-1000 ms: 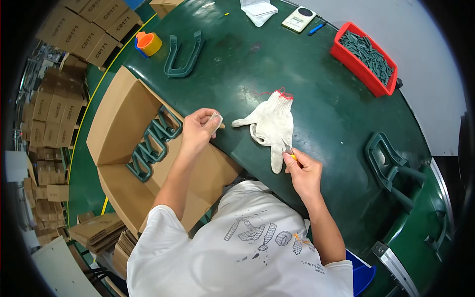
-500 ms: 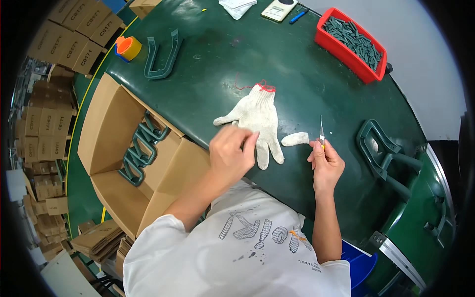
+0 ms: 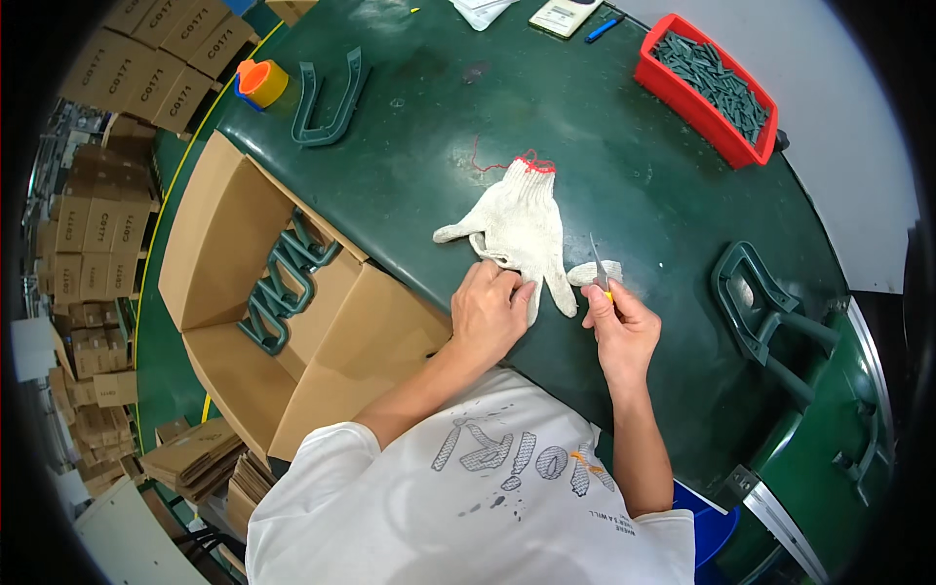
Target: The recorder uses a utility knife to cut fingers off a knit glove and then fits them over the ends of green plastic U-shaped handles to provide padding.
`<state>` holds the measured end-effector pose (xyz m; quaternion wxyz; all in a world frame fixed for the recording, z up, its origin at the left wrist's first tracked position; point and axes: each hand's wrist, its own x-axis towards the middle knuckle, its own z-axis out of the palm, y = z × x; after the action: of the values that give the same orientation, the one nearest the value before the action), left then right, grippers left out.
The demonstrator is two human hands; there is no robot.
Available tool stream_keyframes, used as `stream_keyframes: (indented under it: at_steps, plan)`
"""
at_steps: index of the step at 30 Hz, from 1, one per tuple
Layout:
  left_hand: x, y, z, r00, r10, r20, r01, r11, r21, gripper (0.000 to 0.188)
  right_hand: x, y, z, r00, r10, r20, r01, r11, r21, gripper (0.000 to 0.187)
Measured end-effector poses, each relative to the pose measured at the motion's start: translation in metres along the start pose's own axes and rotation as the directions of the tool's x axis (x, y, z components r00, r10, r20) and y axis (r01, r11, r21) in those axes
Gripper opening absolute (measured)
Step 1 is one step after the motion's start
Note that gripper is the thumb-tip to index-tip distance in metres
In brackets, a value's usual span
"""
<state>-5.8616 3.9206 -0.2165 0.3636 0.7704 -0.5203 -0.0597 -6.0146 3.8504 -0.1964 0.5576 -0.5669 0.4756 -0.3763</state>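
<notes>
A white knitted glove (image 3: 526,219) with a red-stitched cuff lies on the green table (image 3: 429,127), its fingers pointing toward me. My left hand (image 3: 490,310) is closed on the ends of the glove's fingers, its own fingertips partly hidden. In my right hand (image 3: 624,336) is a small pointed blade with a yellow handle (image 3: 599,263), tip pointing away from me. A separate white knitted finger piece (image 3: 611,269) lies just beyond that hand, partly behind the blade. The blade and the glove are apart.
An open cardboard box (image 3: 210,244) with green U-shaped handles (image 3: 283,283) stands at left. A red bin (image 3: 751,151) of small green parts sits far right. Green frames (image 3: 746,302) lie right, another handle (image 3: 331,132) far left near a yellow tape roll (image 3: 261,82).
My left hand has moved right and down onto the glove's fingers and closed there. My right hand with the blade has shifted left, toward the glove, and now partly covers the finger piece.
</notes>
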Motion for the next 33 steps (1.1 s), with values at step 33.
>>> stream_keyframes:
  at_steps: [33]
  plan:
    - [0.032, -0.036, -0.057, 0.792, -0.368, 0.488, 0.610, 0.422, -0.671, 0.010, -0.013, -0.014, 0.035, 0.922, -0.132, 0.365, 0.272, 0.890, -0.367, 0.018]
